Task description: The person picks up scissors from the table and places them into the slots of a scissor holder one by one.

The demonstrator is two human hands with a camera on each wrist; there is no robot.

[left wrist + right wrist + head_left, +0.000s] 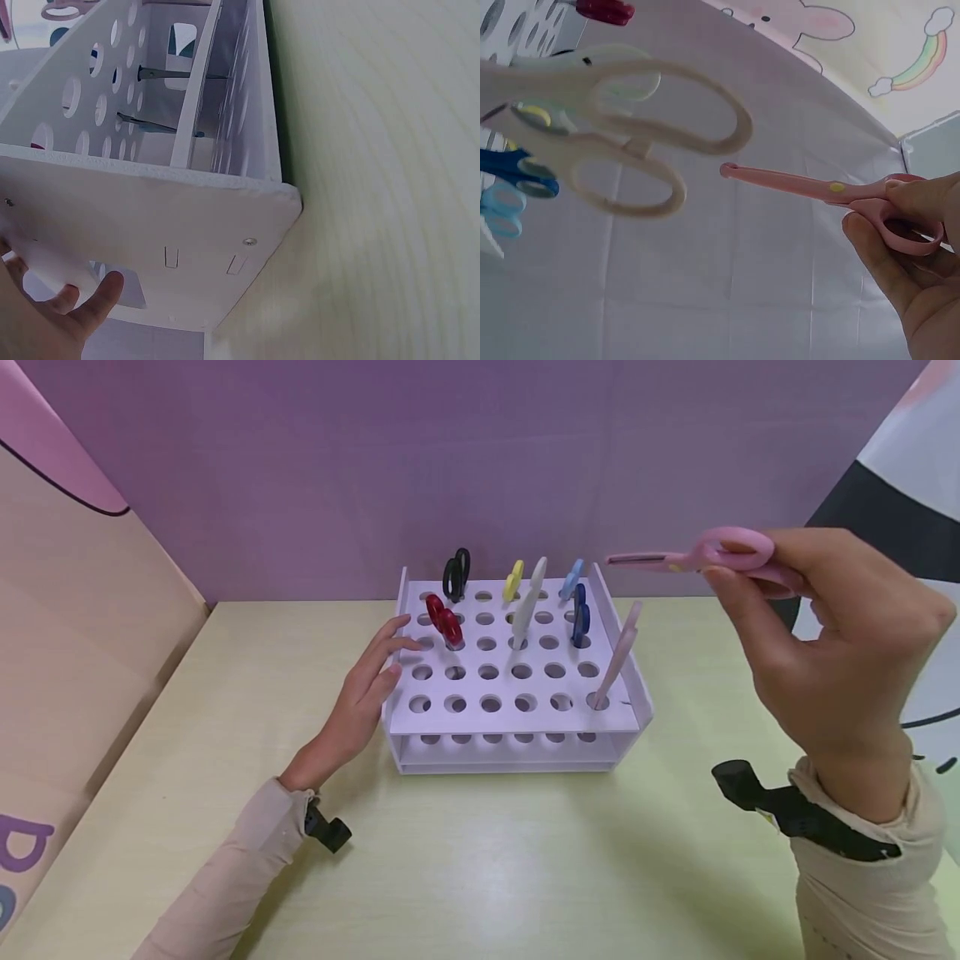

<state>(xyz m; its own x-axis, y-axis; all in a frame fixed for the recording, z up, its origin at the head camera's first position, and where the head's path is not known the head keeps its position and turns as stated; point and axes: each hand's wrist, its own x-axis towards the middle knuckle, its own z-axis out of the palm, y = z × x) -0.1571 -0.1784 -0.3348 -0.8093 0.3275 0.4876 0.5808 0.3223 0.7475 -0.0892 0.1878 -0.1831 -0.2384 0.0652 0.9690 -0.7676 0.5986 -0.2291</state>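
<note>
My right hand (840, 635) pinches a pair of pink scissors (723, 550) by the handle loops, in the air to the right of the rack. Their blades point left; in the right wrist view a yellow dot marks the pivot. My left hand (356, 706) rests its fingers against the left side of a white rack (517, 718) full of round holes. In the left wrist view, fingers (101, 304) touch the side panel near its cut-out. A pale pink pair of scissors (618, 656) stands tilted in the front right hole.
Other scissors stand in the rack: black (456, 575), red (445, 621), yellow (513, 581), white (529, 603), light blue (572, 580) and dark blue (581, 617). The rack sits on a pale wooden table (495, 860), before a purple backdrop (360, 477).
</note>
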